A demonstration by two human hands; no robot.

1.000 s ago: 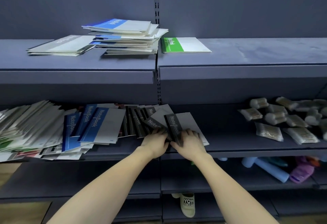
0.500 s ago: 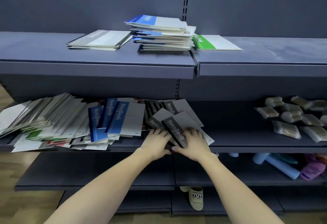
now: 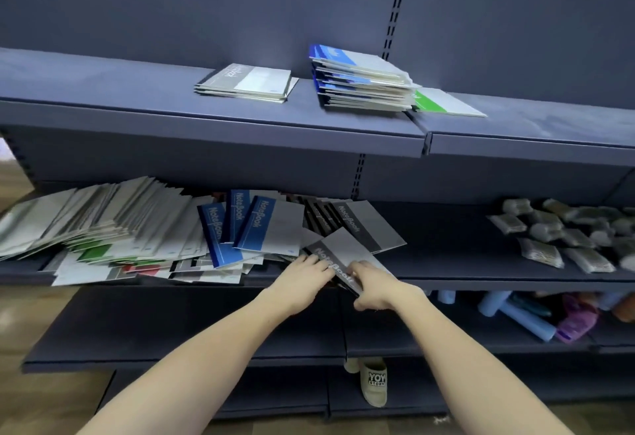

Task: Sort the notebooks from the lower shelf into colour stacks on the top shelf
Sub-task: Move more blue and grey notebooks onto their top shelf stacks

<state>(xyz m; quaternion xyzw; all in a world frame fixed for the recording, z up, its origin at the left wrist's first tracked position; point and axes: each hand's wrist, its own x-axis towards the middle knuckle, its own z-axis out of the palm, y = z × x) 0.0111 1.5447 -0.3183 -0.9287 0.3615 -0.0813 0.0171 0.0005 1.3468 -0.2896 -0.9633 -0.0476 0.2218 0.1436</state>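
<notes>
A big blue rack fills the view, with a top shelf (image 3: 206, 118) and a lower shelf (image 3: 481, 276) under it. On the left part of the lower shelf lies a wide, messy pile (image 3: 113, 228) of notebooks, mostly pale, with a bit of green and red peeking out low down. Three blue books (image 3: 251, 225) lean on the right side of that pile. Just right of them are dark grey books (image 3: 357, 225), fanned out. On the top shelf sit three stacks: a tall blue stack (image 3: 360, 80) in the middle, a flat grey stack (image 3: 247, 82) to its left, well apart from it, and a green book (image 3: 443, 103) touching the blue stack's right side. Far right on the lower shelf are small clear packs (image 3: 556, 235). Under that, on a lower level, lie blue tubes (image 3: 515, 314) and a purple bottle. Both hands hold a grey bunch (image 3: 338, 256) of books at the front edge of the lower shelf. The left hand (image 3: 302, 280) lies on top of the bunch with its fingers together and bent down over it. The right hand (image 3: 374, 288) grips the near corner, fingers curled on top and thumb below. A beige slipper (image 3: 374, 383) stands on the floor under the rack.
</notes>
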